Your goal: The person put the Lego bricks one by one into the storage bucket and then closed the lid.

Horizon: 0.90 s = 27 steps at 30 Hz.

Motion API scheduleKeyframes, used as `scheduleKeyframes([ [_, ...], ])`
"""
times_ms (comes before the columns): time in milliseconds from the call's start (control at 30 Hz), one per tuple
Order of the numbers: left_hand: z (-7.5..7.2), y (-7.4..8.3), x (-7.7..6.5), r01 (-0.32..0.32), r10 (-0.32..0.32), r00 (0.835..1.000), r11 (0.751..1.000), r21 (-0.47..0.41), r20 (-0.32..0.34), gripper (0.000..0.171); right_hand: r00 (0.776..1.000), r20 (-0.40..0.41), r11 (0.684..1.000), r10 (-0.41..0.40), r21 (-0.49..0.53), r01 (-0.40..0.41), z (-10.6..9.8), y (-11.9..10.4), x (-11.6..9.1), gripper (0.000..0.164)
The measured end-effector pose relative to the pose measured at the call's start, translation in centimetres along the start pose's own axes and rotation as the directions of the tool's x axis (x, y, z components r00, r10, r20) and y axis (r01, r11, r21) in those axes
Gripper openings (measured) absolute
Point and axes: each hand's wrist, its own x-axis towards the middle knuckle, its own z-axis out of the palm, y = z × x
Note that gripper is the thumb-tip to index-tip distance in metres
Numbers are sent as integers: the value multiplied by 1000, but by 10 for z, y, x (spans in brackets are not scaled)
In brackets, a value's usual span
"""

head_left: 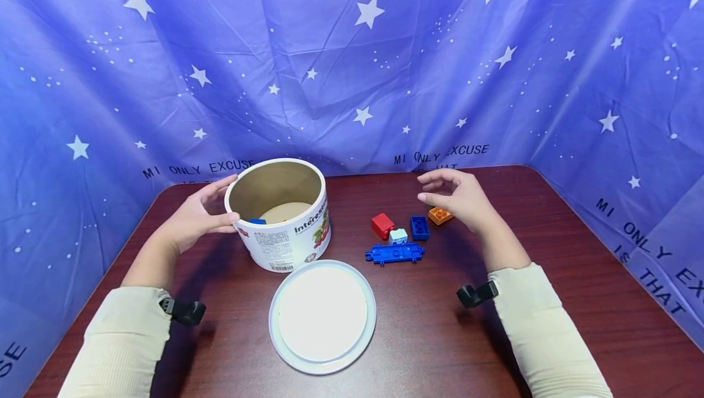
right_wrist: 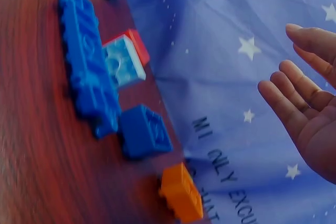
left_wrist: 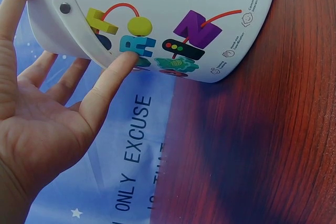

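The left hand [head_left: 192, 217] is spread against the side of a white bucket [head_left: 280, 248], its thumb at the rim and its fingers nearly straight along the outer wall, beside a white handle [left_wrist: 79, 27] with a dark rivet. The bucket stands upright and uncovered on the left part of the dark red-brown tabletop [head_left: 418, 337], with a blue piece [head_left: 257, 221] visible inside. A round white lid [head_left: 322, 312] lies flat just in front of it; whether the two touch is unclear. The right hand [head_left: 459, 199] hovers with loosely bent fingers, thumb apart, holding nothing; from the head it appears just above an orange block [head_left: 440, 216]. Left of that block sit a dark blue block [head_left: 420, 227], a light blue block [head_left: 398, 236] and a red block [head_left: 382, 225], with a long blue base piece [head_left: 396, 254] nearest the person. A blue-violet curtain [head_left: 308, 114] printed with white stars and black lettering hangs behind.
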Motion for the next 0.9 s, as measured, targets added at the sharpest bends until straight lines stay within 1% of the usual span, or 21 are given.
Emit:
scheduleKeyframes([
  [167, 1, 3, 0, 6, -6, 1000, 1000, 7, -1, 87, 999, -29, 1000, 30, -4, -30, -10, 13, -5, 36],
  [300, 1, 3, 0, 10, -10, 1000, 1000, 9, 0, 86, 997, -35, 997, 72, -11, -73, -17, 22, -9, 37],
  [367, 1, 3, 0, 13, -13, 1000, 1000, 10, 2, 86, 996, -36, 996, 86, -31, -88, -20, 27, -10, 38],
  [567, 1, 3, 0, 15, -15, 1000, 1000, 10, 3, 86, 994, -58, 993, 91, -65, -94, -26, 43, -12, 39],
  [767, 1, 3, 0, 13, -13, 1000, 1000, 11, 4, 86, 994, -50, 992, 100, -74, -103, -31, 56, -12, 39],
  [900, 1, 3, 0, 14, -14, 1000, 1000, 11, 2, 87, 993, -25, 990, 116, -74, -118, -34, 65, -11, 42],
])
